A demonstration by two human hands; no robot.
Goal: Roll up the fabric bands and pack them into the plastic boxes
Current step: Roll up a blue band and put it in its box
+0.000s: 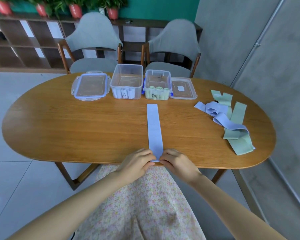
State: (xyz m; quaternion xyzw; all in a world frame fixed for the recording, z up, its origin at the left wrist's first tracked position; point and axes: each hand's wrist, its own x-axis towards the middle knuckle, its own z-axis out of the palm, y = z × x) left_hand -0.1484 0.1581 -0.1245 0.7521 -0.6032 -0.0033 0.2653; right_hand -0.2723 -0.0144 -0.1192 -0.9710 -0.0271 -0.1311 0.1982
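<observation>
Pinching the near end of a pale blue band (154,129), the fingers of both hands curl round it at the table's (76,129) front edge — left hand (137,161) on the left side, right hand (177,161) on the right, fingertips almost meeting over the band's end. From there the band lies flat and straight across the wood, running away from the person toward the boxes.

At the far side stand two clear boxes, both open. The left box (126,82) holds white rolls (124,93) along its near wall; the right box (157,85), with blue clips, holds green rolls (157,94) along its near wall. Each has its lid lying flat just beside it — the blue-rimmed lid (91,86) to the left of the left box, the clear lid (183,88) to the right of the right box.

On the right part of the table lies a loose heap of unrolled bands: blue bands (218,115) draped over green bands (235,122), well apart from the hands.

Beyond the table stand two grey chairs (93,38), and behind them a shelf with potted plants (76,9).
</observation>
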